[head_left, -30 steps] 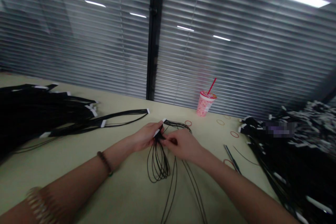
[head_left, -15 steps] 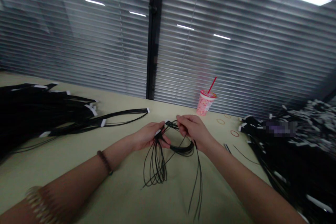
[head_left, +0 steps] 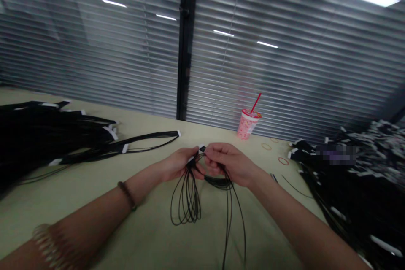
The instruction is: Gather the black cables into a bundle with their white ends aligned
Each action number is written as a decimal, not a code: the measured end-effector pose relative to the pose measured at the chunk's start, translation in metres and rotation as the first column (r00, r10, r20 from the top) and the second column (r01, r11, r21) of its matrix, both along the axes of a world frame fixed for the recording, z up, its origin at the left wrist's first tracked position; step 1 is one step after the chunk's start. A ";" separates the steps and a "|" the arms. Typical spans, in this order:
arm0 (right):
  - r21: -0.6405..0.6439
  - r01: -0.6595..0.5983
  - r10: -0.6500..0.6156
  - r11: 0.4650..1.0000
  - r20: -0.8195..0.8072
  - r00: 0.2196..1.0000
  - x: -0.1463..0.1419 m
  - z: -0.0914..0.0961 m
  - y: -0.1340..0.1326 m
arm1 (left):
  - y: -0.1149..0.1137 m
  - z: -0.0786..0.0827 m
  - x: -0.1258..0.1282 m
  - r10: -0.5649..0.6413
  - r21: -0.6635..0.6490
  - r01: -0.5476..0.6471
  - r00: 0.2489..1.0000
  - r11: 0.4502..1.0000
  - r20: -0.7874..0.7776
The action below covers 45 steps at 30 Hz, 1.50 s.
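Both my hands meet over the middle of the pale green table [head_left: 95, 194], gripping one bundle of thin black cables [head_left: 190, 198]. My left hand [head_left: 179, 164] pinches the bundle near its white-tagged end, and loops hang down from that pinch. My right hand [head_left: 229, 163] is closed round the same cables just to the right, with several strands trailing toward me from under it.
A large heap of black cables with white tags [head_left: 47, 135] lies at the left, and another heap [head_left: 354, 181] fills the right side. A pink cup with a red straw [head_left: 247, 124] stands at the back by the blinds. Rubber bands [head_left: 282, 160] lie near it.
My right hand went from beside the left hand out to the back right, then came back in close to it. The hanging loops have swung slightly.
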State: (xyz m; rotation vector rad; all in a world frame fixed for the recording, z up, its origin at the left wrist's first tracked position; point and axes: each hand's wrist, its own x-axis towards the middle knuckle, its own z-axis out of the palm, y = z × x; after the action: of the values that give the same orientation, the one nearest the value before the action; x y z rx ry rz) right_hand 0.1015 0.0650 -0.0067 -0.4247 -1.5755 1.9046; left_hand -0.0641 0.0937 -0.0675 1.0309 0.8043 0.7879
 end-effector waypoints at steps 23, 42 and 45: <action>0.762 -0.467 -0.111 0.449 0.566 0.817 -0.028 -0.028 -0.041 | -0.013 0.008 0.004 0.052 0.120 -0.040 0.994 0.992 -0.099; 0.786 0.168 -0.553 0.596 0.250 0.795 0.036 0.050 -0.009 | -0.008 0.006 0.002 0.044 0.071 -0.041 0.998 0.997 -0.048; 0.685 0.216 -0.485 0.696 0.227 0.844 0.050 0.055 -0.001 | -0.009 0.006 0.002 0.063 0.037 -0.064 0.998 0.997 0.011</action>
State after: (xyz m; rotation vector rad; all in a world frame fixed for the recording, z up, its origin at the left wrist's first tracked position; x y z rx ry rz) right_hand 0.1511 0.0638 0.0486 -0.7742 -2.0950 0.9144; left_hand -0.0616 0.0850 -0.0614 1.0384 0.8199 0.8644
